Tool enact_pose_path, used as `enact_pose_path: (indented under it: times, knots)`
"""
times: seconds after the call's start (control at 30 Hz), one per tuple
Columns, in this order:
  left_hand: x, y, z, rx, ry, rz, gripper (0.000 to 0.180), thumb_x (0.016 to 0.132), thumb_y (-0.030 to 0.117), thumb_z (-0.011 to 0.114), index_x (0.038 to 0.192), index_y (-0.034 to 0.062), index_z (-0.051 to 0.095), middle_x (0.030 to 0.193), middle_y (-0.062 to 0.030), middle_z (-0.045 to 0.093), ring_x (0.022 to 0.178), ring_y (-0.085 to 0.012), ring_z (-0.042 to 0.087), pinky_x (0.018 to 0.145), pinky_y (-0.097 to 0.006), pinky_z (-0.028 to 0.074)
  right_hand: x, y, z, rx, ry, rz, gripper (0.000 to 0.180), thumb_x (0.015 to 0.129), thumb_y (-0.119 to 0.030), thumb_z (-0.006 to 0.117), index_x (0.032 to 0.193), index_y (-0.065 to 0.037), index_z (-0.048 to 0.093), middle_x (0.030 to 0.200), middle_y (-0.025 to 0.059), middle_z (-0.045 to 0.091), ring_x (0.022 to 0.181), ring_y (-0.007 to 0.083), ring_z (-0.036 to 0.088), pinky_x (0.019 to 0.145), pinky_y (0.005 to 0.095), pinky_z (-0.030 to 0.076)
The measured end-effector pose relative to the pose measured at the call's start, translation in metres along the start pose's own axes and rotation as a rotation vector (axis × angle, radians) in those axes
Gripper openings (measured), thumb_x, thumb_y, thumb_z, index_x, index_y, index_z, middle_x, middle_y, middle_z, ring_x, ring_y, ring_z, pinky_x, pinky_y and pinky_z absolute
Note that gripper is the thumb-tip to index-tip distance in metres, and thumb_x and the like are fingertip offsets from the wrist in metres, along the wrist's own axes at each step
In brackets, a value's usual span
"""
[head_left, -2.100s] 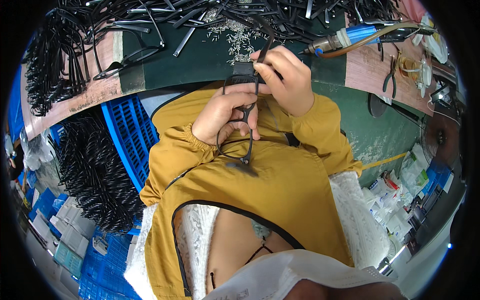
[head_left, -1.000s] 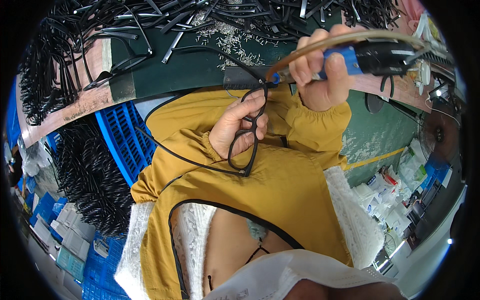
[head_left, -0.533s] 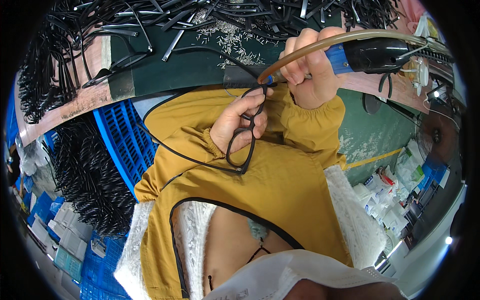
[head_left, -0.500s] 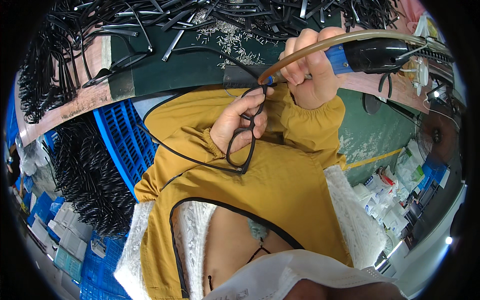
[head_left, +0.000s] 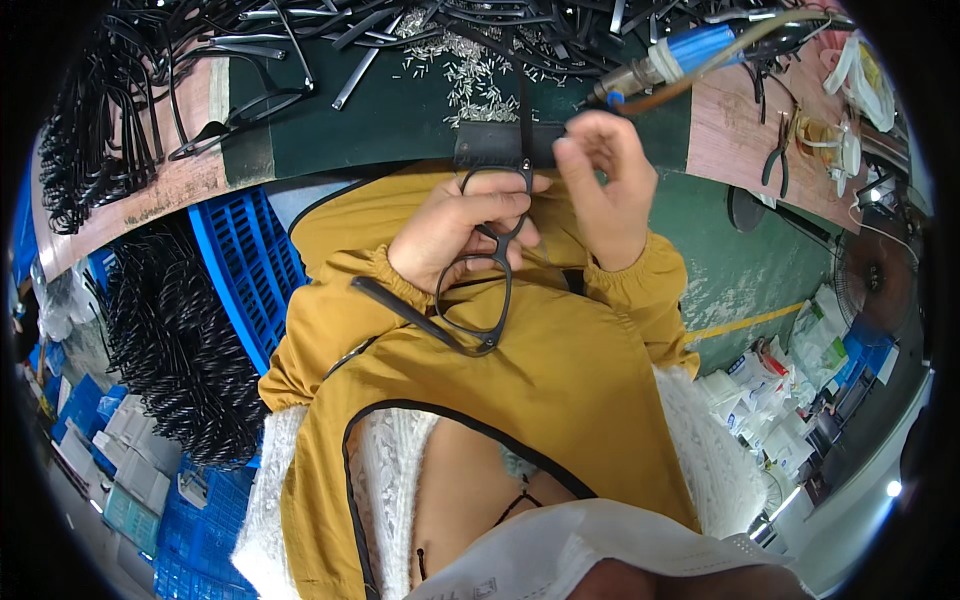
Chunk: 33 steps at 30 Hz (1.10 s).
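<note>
The left hand [head_left: 455,235] is grasping a black glasses frame [head_left: 487,265] by its front, fingers curling over the bridge and the upper lens ring. The frame is standing on end in front of the yellow jacket [head_left: 520,390]: its long axis is running from 12 o'clock down to 6 o'clock, one ring up under the fingers, the other hanging free below. One temple arm [head_left: 405,312] is sticking out from the lower end toward 10 o'clock, lying across the left sleeve.

The right hand [head_left: 600,185] is sitting just beside the frame at 2 o'clock, fingers bent and pinching together at the frame's top end, where a thin black arm piece [head_left: 522,125] is pointing straight up to 12 o'clock. What exactly the fingertips are gripping is too small to tell.

At 12 o'clock the green-topped surface [head_left: 400,115] is carrying loose black temple arms [head_left: 330,40] and a scatter of small metal pins [head_left: 470,75]. A blue-handled power screwdriver [head_left: 670,65] is lying at 1 o'clock, pointing toward 8 o'clock. A blue crate [head_left: 245,265] is sitting at 9 o'clock
</note>
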<state>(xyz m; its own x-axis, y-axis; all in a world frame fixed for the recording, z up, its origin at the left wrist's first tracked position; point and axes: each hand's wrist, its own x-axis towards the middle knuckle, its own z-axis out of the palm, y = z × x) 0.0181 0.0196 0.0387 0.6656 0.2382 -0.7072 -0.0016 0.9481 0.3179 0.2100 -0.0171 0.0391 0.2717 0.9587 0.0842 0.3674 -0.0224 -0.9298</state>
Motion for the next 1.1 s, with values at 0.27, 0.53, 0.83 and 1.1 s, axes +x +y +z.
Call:
enact_pose_path:
  times: [0.27,0.53,0.83,1.1]
  knots:
    - [0.011,-0.008,-0.007,-0.037,-0.007,0.116,0.028,0.095,0.015,0.065,0.118,-0.0009,0.069,0.076,-0.0083,0.068,0.055,-0.0140,0.061,0.049,-0.022,0.047,0.039,-0.002,0.000,-0.252,-0.370,-0.340,0.009,0.096,-0.004,0.065,0.102,0.002,0.063,0.091,0.0106,0.064,0.077,0.0196,0.065,0.068,0.0305,0.052]
    - [0.013,-0.008,-0.005,-0.029,-0.001,0.121,0.029,0.096,0.016,0.065,0.118,-0.0022,0.069,0.075,-0.0093,0.067,0.056,-0.0149,0.061,0.049,-0.023,0.045,0.024,0.017,0.006,-0.163,-0.280,-0.376,0.007,0.096,-0.004,0.065,0.100,0.001,0.063,0.088,0.0128,0.063,0.069,0.0237,0.064,0.060,0.0334,0.052]
    - [-0.003,0.006,0.004,-0.123,-0.114,0.224,0.037,0.096,0.015,0.061,0.129,-0.0018,0.064,0.072,-0.0066,0.061,0.060,-0.0131,0.056,0.056,-0.024,0.044,0.058,0.037,-0.046,0.278,0.573,-0.245,0.043,0.113,-0.032,0.038,0.132,0.004,0.053,0.118,0.0142,0.065,0.113,0.0233,0.062,0.098,0.0377,0.051]
    - [-0.011,0.010,-0.001,-0.152,-0.032,0.389,0.037,0.098,0.014,0.057,0.131,-0.0011,0.064,0.077,-0.0060,0.063,0.068,-0.0138,0.062,0.064,-0.024,0.048,0.137,0.050,-0.030,1.195,0.119,-0.331,0.035,0.098,-0.037,0.066,0.118,-0.010,0.055,0.085,0.0008,0.050,0.073,0.0127,0.049,0.067,0.0294,0.043]
